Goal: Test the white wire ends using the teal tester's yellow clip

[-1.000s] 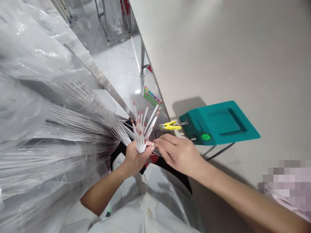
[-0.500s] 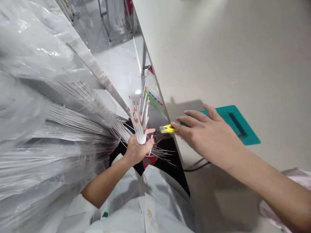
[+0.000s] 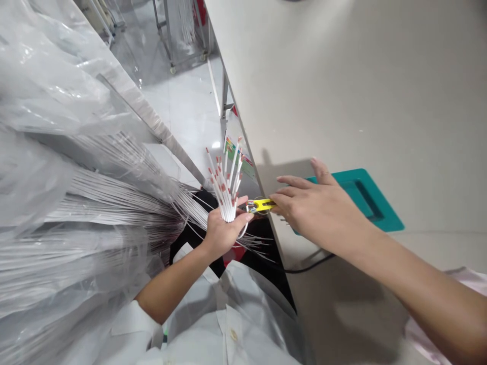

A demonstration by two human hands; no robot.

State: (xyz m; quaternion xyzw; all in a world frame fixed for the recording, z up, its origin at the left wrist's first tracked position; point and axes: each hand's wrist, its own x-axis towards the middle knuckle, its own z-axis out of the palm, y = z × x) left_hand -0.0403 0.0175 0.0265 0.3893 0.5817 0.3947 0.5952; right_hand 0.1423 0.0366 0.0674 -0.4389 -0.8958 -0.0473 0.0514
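My left hand (image 3: pixel 224 228) is wrapped round a bundle of white wires (image 3: pixel 227 203) whose reddish, copper-looking tips fan upward. One wire bends out beside the thumb, toward the tool. At the table edge my right hand (image 3: pixel 300 200) pinches a small yellow tool with a metal end (image 3: pixel 262 204) near the index finger; its other fingers are spread. The tool's metal end is at the bent wire's tip, close to the left thumb; whether they touch is hard to tell. The right thumb is hidden beneath the hand.
A teal plate with a dark slot (image 3: pixel 375 200) lies on the pale table (image 3: pixel 342 91), partly under my right hand. A black cable (image 3: pixel 308 267) runs off the table edge. Long white wires in clear plastic (image 3: pixel 114 195) fill the left side. A wheeled rack (image 3: pixel 169 40) stands behind.
My left hand and its wire bundle have moved right, up to the yellow tool. The gap between the bent wire and the tool's metal end has closed. My right hand has shifted slightly.
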